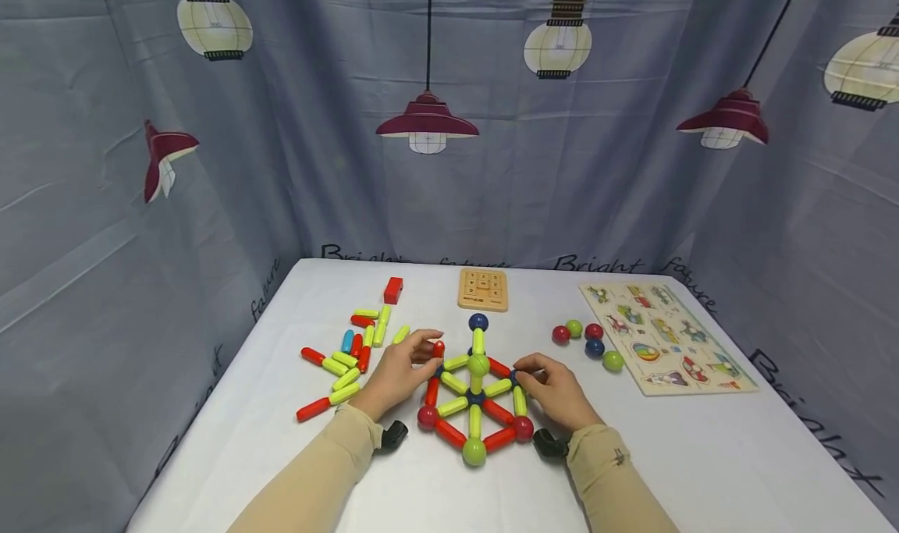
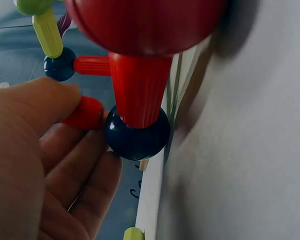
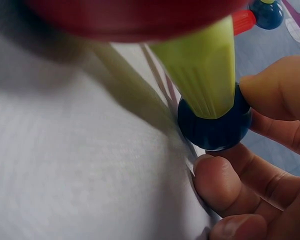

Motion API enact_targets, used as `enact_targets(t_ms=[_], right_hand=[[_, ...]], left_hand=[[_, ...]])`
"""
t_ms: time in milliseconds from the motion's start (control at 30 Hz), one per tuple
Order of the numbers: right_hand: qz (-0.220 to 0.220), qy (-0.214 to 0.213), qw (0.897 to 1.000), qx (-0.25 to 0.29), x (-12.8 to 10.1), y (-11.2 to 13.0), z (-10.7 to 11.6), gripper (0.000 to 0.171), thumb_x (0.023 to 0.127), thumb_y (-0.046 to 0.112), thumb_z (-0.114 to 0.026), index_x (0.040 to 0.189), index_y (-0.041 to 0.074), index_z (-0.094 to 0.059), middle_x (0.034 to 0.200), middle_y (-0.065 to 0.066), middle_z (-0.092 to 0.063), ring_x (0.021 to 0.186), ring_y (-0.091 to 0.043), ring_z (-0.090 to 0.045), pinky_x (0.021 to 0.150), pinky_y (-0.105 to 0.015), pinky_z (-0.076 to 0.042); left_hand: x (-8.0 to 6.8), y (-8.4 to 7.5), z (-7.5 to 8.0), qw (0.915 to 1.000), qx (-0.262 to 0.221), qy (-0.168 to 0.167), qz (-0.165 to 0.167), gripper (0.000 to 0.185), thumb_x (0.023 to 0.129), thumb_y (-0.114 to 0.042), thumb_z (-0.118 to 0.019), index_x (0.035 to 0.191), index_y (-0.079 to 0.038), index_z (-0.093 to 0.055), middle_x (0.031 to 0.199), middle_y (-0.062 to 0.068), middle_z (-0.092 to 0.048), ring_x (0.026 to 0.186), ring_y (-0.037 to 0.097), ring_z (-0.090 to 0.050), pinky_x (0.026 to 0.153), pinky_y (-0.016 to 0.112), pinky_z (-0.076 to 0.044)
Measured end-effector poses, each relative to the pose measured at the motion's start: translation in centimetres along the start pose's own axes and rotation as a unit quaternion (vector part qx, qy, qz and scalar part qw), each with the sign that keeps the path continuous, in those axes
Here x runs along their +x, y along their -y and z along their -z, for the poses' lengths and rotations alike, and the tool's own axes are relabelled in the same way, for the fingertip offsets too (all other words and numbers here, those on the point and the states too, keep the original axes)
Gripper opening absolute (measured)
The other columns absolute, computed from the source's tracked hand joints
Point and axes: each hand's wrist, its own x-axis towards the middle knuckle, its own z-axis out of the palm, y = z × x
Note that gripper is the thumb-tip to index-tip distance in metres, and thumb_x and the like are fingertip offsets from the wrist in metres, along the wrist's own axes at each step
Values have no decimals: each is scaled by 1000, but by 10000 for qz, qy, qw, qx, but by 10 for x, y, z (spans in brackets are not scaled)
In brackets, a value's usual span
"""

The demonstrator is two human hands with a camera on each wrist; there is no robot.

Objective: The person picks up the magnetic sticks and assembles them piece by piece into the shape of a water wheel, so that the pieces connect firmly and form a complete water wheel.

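A wheel-shaped frame of rods and balls stands on the table in front of me, with a blue hub ball (image 1: 475, 397) and a green ball (image 1: 474, 452) at its near corner. My left hand (image 1: 399, 371) pinches a short red rod (image 2: 86, 113) between thumb and fingers, upright at a blue ball (image 2: 137, 135) on the frame's left corner. On the opposite side, my right hand (image 1: 558, 391) has thumb and fingers round another blue ball (image 3: 215, 127), where a yellow-green rod (image 3: 202, 70) joins. Above the hub, a green ball (image 1: 478, 364) tops an upright yellow-green rod.
Loose red, blue and yellow-green rods (image 1: 345, 378) lie left of the frame, near a red block (image 1: 393, 290). Behind it is a wooden number puzzle (image 1: 482, 289). Several loose balls (image 1: 595, 348) and a picture puzzle board (image 1: 667, 338) are at the right.
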Motion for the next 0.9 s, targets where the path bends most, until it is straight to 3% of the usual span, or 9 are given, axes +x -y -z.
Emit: enact_targets(t_ms=[167, 367, 500, 600, 733, 800, 900], right_hand=[[31, 57, 10000, 35, 1, 3, -1, 17, 99, 23, -68, 115, 22, -71, 114, 0, -69, 91, -20, -62, 82, -33, -53], [4, 38, 10000, 17, 2, 3, -1, 16, 99, 24, -68, 115, 23, -71, 114, 0, -69, 92, -20, -62, 85, -35, -53], [-56, 50, 10000, -14, 1, 3, -1, 16, 99, 24, -68, 115, 23, -71, 115, 0, -69, 93, -20, -62, 85, -35, -53], [-71, 59, 9999, -49, 0, 3, -1, 17, 99, 24, -68, 116, 23, -71, 116, 0, -69, 92, -20, -61, 83, -34, -53], [-52, 47, 10000, -63, -1, 3, 0, 16, 99, 24, -67, 115, 23, -71, 116, 0, -69, 92, -20, -61, 82, -34, -53], [-46, 30, 10000, -55, -1, 3, 0, 16, 99, 24, -67, 115, 23, -71, 115, 0, -69, 93, -20, -61, 82, -35, -54], [-56, 28, 10000, -37, -1, 3, 0, 16, 100, 24, -67, 116, 23, -71, 115, 0, -69, 94, -20, -61, 83, -35, -54]], left_hand=[[-4, 0, 2, 9992, 316, 222, 43, 30, 97, -23, -74, 126, -21, -66, 116, -9, -75, 111, 18, -71, 96, 40, -58], [-4, 2, 3, 9993, 267, 229, 136, 33, 98, -32, -72, 129, -24, -64, 121, -8, -73, 119, 19, -68, 100, 45, -55], [-1, 6, 5, 9980, 466, -176, 391, 44, 105, -38, -58, 145, -20, -56, 143, -2, -62, 138, 24, -54, 112, 52, -44], [2, 11, 7, 9882, 1301, -412, 690, 54, 106, -28, -54, 156, -13, -44, 162, 8, -42, 153, 30, -34, 121, 57, -30], [1, 18, 7, 9617, 2566, 197, 941, 60, 101, -23, -58, 156, -4, -42, 168, 17, -29, 157, 37, -20, 119, 65, -20], [1, 18, 8, 9538, 2860, 370, 839, 53, 101, -22, -60, 149, -4, -52, 163, 17, -38, 154, 37, -29, 116, 65, -23], [1, 16, 8, 9496, 3078, 129, 575, 35, 99, -21, -66, 132, -9, -67, 143, 12, -60, 135, 33, -52, 107, 59, -34]])
